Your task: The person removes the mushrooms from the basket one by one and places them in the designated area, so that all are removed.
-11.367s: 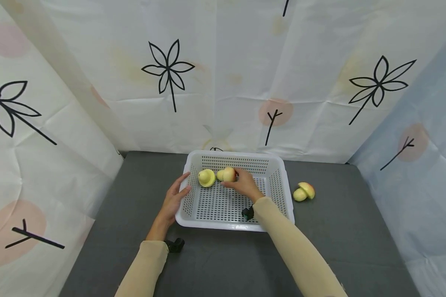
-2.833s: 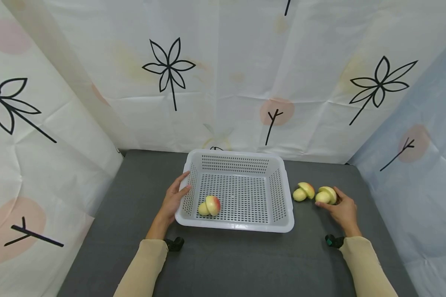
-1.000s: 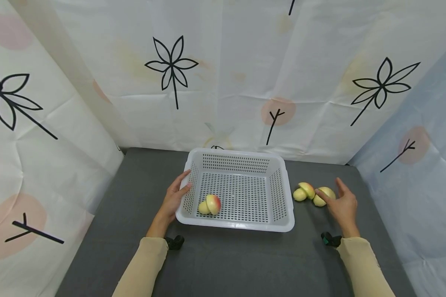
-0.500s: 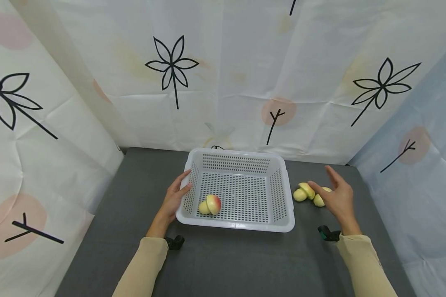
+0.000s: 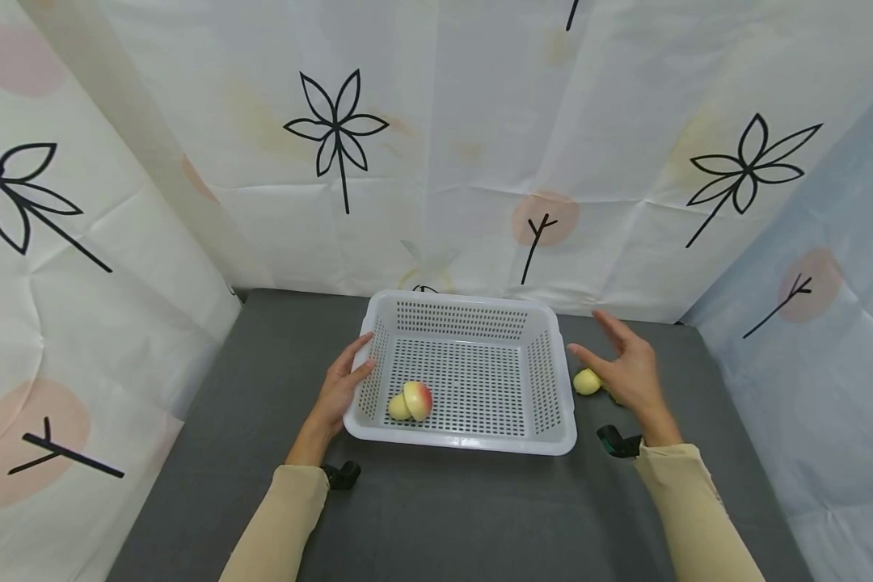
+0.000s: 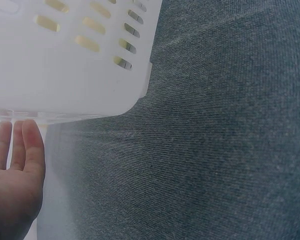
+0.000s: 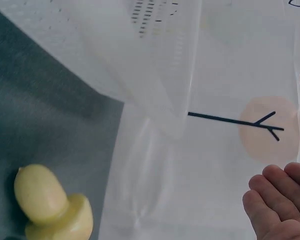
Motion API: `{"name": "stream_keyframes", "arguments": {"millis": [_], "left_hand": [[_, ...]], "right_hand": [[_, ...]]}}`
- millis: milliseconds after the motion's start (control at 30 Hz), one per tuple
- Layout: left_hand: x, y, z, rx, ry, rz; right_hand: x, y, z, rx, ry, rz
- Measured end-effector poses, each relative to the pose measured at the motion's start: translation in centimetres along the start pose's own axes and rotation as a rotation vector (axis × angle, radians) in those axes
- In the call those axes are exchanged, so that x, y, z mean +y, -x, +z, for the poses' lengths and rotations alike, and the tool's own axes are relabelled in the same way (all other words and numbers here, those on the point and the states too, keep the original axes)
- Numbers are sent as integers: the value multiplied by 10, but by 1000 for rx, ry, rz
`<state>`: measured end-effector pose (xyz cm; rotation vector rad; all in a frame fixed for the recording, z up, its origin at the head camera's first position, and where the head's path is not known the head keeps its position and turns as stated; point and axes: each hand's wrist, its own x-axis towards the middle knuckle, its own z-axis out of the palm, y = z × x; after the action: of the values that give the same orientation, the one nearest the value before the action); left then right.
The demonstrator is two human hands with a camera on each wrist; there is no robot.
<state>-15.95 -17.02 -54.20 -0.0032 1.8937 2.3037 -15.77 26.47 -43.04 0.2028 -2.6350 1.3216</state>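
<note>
A white plastic basket with slotted walls stands on the table. My left hand holds its left rim, thumb and index fingertip over the edge; the left wrist view shows other fingers reaching up to the rim. One yellow, red-blushed mushroom-shaped piece lies inside at the front left. My right hand hovers right of the basket with fingers spread and nothing between them. Beneath it, a similar piece lies on the table, partly covered by the hand; another beside it is mostly hidden.
The dark grey table is enclosed by patterned white cloth at the back and sides. The basket's far rim stands near the back cloth. A wrist camera sits on my right wrist.
Two pieces sat together in the basket earlier; one remains there, at the front. My right hand let go of another on the table at right, then moved left toward the basket. Left hand stayed.
</note>
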Motion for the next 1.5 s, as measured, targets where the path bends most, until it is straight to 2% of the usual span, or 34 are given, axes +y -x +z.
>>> {"name": "stream_keyframes", "arguments": {"millis": [333, 700, 933, 1133, 1400, 1500], "left_hand": [[-1, 0, -1, -1, -20, 13], [-2, 0, -3, 3, -8, 5], [-2, 2, -2, 3, -2, 11], [-1, 2, -2, -2, 4, 13], [-2, 0, -2, -9, -14, 19], [-2, -1, -2, -12, -17, 20]], "right_hand": [[-17, -13, 32, -114, 14, 9], [-32, -23, 73, -246, -16, -39], [-41, -27, 101, -329, -48, -11], [-45, -29, 125, -401, -33, -25], [-53, -34, 144, -505, -109, -61], [-54, -36, 149, -532, -145, -51]]}}
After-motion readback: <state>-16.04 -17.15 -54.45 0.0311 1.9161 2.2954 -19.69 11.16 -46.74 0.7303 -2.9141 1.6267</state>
